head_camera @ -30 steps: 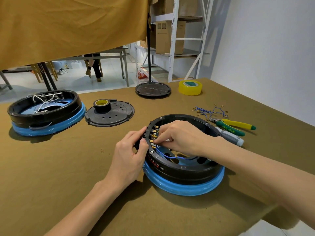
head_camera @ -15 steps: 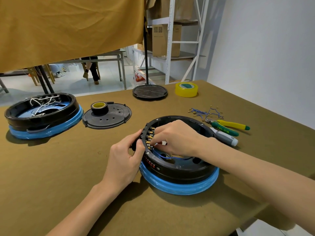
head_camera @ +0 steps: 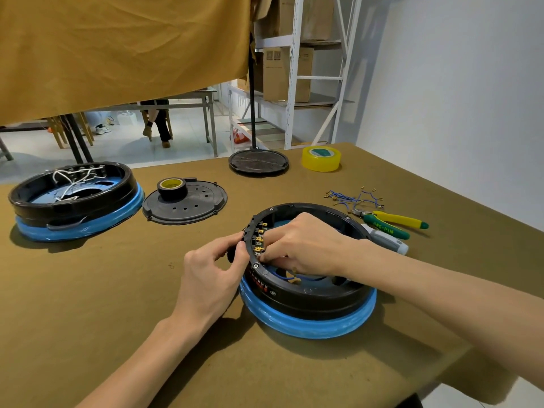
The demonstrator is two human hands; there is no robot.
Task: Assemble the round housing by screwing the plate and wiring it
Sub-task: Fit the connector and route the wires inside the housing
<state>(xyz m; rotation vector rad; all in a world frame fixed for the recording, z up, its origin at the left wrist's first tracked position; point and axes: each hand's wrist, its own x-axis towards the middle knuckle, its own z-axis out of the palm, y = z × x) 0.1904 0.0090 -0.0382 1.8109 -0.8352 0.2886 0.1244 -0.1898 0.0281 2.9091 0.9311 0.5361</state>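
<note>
Right now, seen from the head camera, the round housing [head_camera: 309,295], black on a blue base ring, is sitting on the olive tabletop [head_camera: 88,304] just in front of the person. The left hand [head_camera: 212,275] is gripping the housing's left rim from outside, its fingers [head_camera: 232,241] curled and pinching the rim beside the row of brass terminals [head_camera: 259,240]. The right hand [head_camera: 306,245] is reaching inside the ring, its fingers bent together at the lowest terminals; they seem to be pinching a blue wire [head_camera: 284,276] that is looping across the housing's floor, though the contact itself is hidden.

Behind the housing on the right, green and yellow pliers [head_camera: 391,222] are lying next to a grey-handled tool [head_camera: 385,240], with loose blue wires [head_camera: 350,198] just beyond them. Farther back a roll of yellow tape [head_camera: 321,159] is standing beside a black stand base [head_camera: 258,162]. To the left, a flat black plate [head_camera: 188,206] is carrying a roll of black tape [head_camera: 172,188], and a second housing [head_camera: 73,201] with white wires inside is resting near the tabletop's left edge.
</note>
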